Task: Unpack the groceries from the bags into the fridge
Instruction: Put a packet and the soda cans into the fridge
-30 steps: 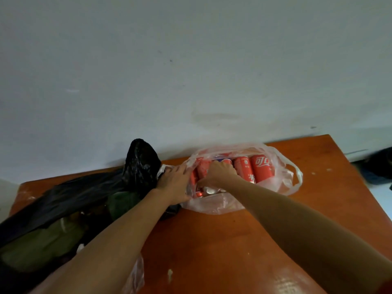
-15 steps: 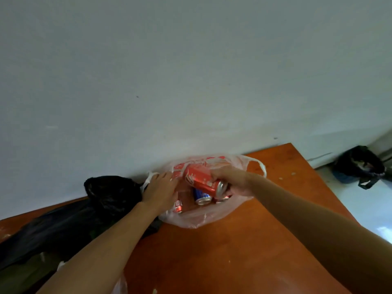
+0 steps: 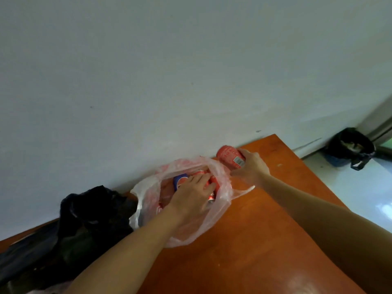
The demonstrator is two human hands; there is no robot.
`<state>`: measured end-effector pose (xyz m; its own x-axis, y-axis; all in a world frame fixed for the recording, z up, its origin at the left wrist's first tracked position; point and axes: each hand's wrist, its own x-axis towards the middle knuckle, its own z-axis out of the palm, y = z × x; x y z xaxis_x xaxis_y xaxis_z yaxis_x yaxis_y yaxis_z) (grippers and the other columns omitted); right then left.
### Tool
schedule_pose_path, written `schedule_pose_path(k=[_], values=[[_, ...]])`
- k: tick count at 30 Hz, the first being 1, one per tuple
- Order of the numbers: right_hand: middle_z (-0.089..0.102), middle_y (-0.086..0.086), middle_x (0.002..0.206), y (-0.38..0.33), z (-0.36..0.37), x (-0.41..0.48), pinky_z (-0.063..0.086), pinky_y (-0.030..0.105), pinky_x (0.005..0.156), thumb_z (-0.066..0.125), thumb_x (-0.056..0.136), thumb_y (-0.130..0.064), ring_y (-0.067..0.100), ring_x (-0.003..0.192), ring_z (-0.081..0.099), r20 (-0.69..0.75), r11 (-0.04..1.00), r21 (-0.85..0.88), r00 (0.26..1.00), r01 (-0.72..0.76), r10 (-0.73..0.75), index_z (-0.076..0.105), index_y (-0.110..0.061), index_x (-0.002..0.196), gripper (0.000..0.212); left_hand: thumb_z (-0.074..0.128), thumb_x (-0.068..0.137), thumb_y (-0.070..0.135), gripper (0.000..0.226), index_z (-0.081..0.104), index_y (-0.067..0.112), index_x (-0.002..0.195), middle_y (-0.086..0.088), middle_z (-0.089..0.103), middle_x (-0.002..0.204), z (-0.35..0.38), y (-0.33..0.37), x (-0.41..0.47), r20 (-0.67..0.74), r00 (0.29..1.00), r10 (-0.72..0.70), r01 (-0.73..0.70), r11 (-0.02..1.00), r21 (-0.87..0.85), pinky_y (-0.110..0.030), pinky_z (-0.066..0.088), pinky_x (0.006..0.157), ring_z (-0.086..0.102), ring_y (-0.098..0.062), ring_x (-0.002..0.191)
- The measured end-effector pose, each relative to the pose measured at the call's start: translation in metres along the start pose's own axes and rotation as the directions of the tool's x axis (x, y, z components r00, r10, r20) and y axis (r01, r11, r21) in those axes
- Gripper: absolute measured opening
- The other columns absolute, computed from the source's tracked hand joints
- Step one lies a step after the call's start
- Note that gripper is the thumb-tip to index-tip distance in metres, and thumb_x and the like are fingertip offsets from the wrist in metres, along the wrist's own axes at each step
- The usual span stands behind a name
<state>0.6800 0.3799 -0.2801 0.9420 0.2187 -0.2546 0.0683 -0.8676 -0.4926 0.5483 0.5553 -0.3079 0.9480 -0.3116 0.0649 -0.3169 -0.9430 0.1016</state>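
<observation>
Right hand (image 3: 251,166) grips a red can (image 3: 230,158), fingers (image 3: 237,174) and thumb wrapped round its lower half, barcode facing the camera. Can is tilted, far end pointing up-left toward the wall (image 3: 169,71), held out of the clear bag (image 3: 148,196), just past the bag's right rim and over the back of the desk (image 3: 265,240). Left hand (image 3: 194,192) is inside the bag's open mouth, palm down, fingers laid across the red cans (image 3: 213,184) there; can't tell whether they grasp one or only rest on top. A blue can (image 3: 180,181) sits in the bag just left of those fingers, touching the red ones. Clear bag is thin plastic with red print, lying on the orange-brown desk against the wall, one handle loop trailing right under the right wrist. Black bag (image 3: 93,213) slumps on the desk just left of the clear bag, touching it, contents dark and not readable. Both forearms bare, reaching in from the bottom edge. Far right, on the pale floor (image 3: 360,187) beside the desk, a bin (image 3: 350,145) with a black liner stands near the wall.
</observation>
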Motion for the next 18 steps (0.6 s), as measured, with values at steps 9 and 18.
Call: schedule_pose_path(k=[9,18], values=[[0.049,0.007,0.128,0.082,0.041,0.027,0.050,0.043,0.095,0.083,0.067,-0.042,0.027,0.111,0.056,0.115,0.992,0.085,0.990,-0.096,0.086,0.032,-0.028,0.147,0.096,0.048,0.095,0.034,0.041,0.053,0.014,0.131,-0.008,0.043,0.144,0.042,-0.001,0.057,0.144,0.920,-0.364,0.358,0.931,0.064,-0.043,0.032,0.111,0.038,-0.029,0.133],[0.051,0.006,0.125,0.105,0.060,0.043,0.053,0.045,0.090,0.083,0.063,-0.045,0.027,0.105,0.059,0.219,0.987,0.138,0.974,-0.081,0.050,0.035,-0.027,0.145,0.096,0.059,0.078,0.067,0.108,0.000,0.015,0.152,-0.023,0.008,0.155,0.072,0.018,0.081,0.347,0.695,-0.630,0.650,0.757,0.071,-0.052,0.020,0.115,0.016,-0.043,0.141]])
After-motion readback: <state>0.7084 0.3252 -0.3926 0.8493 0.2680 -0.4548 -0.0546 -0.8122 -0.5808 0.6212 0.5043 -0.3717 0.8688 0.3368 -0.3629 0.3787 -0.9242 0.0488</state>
